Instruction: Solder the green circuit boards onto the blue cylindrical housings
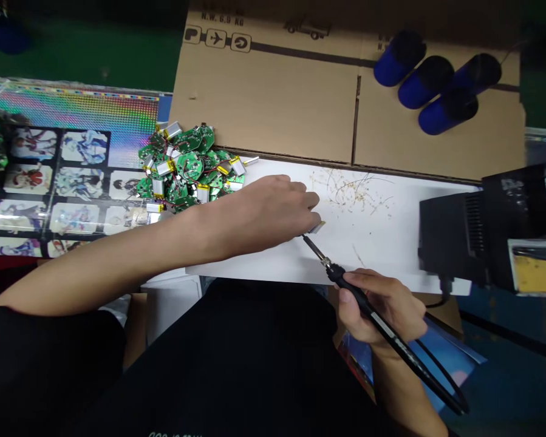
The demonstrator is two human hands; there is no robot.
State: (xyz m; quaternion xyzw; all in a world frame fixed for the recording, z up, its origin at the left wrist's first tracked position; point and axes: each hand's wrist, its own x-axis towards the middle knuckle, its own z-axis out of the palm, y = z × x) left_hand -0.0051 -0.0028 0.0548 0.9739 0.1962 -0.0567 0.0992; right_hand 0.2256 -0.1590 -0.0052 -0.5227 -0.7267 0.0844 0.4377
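Observation:
My right hand [382,303] grips a black soldering iron [368,309] like a pen. Its metal tip points up and left, close under the fingers of my left hand [277,209]. That hand is closed, back upward, over the white work surface [263,261]. A small silver battery with a yellowish edge [317,228] pokes out beside its fingertips; whatever else the fingers hold is hidden. Beyond my left forearm lies a heap of green circuit boards [191,165] with silver and yellow batteries wired to them.
Wire scraps and yellowish crumbs [350,191] litter the white surface. A cardboard box [273,103] stands behind it, with several blue-black cylinders [425,82] on top. To the right are a black unit [450,237] and a yellow sponge tray [537,270]. Printed picture sheets [76,221] lie left.

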